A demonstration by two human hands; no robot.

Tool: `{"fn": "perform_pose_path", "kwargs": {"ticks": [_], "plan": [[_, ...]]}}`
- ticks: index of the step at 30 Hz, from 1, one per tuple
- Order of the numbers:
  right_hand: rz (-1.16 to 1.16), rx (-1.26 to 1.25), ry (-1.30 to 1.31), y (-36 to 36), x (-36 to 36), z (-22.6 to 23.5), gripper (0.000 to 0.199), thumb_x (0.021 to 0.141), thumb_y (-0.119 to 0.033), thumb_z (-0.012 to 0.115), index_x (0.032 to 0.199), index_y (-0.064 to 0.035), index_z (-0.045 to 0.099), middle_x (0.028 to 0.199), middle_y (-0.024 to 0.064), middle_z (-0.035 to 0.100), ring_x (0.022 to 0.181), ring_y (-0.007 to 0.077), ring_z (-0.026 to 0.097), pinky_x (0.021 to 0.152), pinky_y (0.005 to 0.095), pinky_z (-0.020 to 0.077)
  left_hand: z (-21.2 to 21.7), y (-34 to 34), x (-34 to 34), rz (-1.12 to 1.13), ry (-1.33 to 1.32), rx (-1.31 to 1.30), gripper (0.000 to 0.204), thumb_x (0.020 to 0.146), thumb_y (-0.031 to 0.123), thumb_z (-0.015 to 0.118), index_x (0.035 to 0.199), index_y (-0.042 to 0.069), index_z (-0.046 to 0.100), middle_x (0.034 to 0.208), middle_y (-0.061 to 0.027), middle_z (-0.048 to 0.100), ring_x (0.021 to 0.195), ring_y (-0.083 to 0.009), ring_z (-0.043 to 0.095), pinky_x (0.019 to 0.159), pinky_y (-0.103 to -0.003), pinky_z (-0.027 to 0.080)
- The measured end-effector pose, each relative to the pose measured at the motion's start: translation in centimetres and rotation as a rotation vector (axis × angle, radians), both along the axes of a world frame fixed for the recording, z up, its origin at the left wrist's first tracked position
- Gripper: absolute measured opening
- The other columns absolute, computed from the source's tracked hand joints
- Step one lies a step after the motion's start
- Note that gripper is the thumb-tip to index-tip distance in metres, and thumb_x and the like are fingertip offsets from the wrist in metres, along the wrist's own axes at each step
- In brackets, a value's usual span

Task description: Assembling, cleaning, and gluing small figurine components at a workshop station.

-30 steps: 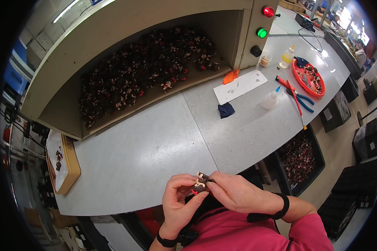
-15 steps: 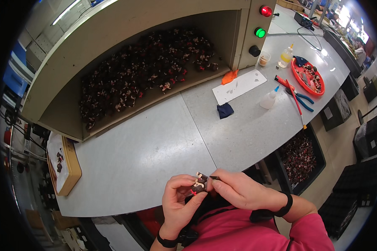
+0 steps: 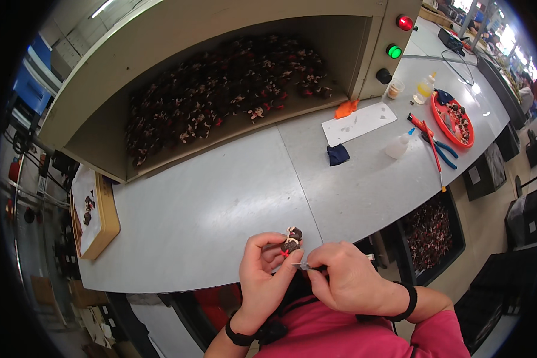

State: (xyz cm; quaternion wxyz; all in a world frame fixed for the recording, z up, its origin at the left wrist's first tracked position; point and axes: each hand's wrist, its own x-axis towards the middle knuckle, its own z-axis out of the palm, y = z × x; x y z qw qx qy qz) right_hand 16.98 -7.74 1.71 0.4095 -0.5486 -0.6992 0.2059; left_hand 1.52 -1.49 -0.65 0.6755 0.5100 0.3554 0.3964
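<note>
My left hand (image 3: pixel 262 271) holds a small dark brown figurine (image 3: pixel 291 240) with cream and red bits, pinched between thumb and fingers just above the front edge of the grey table (image 3: pixel 221 203). My right hand (image 3: pixel 346 280) grips a thin metal tool (image 3: pixel 334 262), whose tip points left at the bottom of the figurine. Both hands touch each other close to my chest, and both wrists wear black bands.
A large beige cabinet (image 3: pixel 131 71) at the back holds several similar dark figurines. To the right lie a white sheet (image 3: pixel 359 123), a dark cloth (image 3: pixel 338 154), a squeeze bottle (image 3: pixel 398 146), pliers (image 3: pixel 435 143) and a red tray (image 3: pixel 453 117). A wooden tray (image 3: pixel 104 215) sits left; a black bin (image 3: pixel 429 235) stands below right.
The figurine has been lifted slightly higher in my left hand, and the tool in my right hand now sits lower, under the figurine. The hands stay in the same place.
</note>
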Motion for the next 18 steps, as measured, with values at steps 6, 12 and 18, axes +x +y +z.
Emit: {"fn": "perform_pose_path", "kwargs": {"ticks": [6, 12, 18], "plan": [[0.019, 0.054, -0.107, 0.0, -0.5, -0.2, 0.032, 0.079, -0.004, 0.067, 0.102, -0.0055, 0.045, 0.084, 0.0099, 0.056, 0.071, 0.0288, 0.057, 0.066, 0.0373, 0.042, 0.0, 0.0, 0.1, 0.027, -0.008, 0.007, 0.03, 0.088, -0.006, 0.06, 0.112, 0.002, 0.044, 0.109, -0.0131, 0.06, 0.102, -0.0175, 0.062, 0.086, -0.029, 0.052], [0.061, -0.106, -0.139, -1.0, 0.5, 1.0, 0.029, 0.084, -0.005, 0.063, 0.103, -0.0016, 0.041, 0.084, 0.0123, 0.059, 0.07, 0.027, 0.059, 0.066, 0.0363, 0.0468, 0.0, 0.1, -0.1, 0.035, -0.056, -0.034, 0.03, 0.088, -0.004, 0.06, 0.112, 0.002, 0.044, 0.109, -0.0133, 0.059, 0.102, -0.0179, 0.062, 0.086, -0.029, 0.052], [0.278, -0.611, 0.802, -0.5, 0.3, 1.0, 0.016, 0.101, -0.009, 0.038, 0.111, -0.0027, 0.027, 0.084, 0.0102, 0.062, 0.065, 0.0087, 0.059, 0.06, 0.0227, 0.047, 0.2, -0.1, 0.1, 0.031, -0.037, 0.012, 0.029, 0.089, -0.004, 0.059, 0.112, 0.003, 0.044, 0.11, -0.0138, 0.059, 0.101, -0.0176, 0.063, 0.086, -0.029, 0.052]]}}
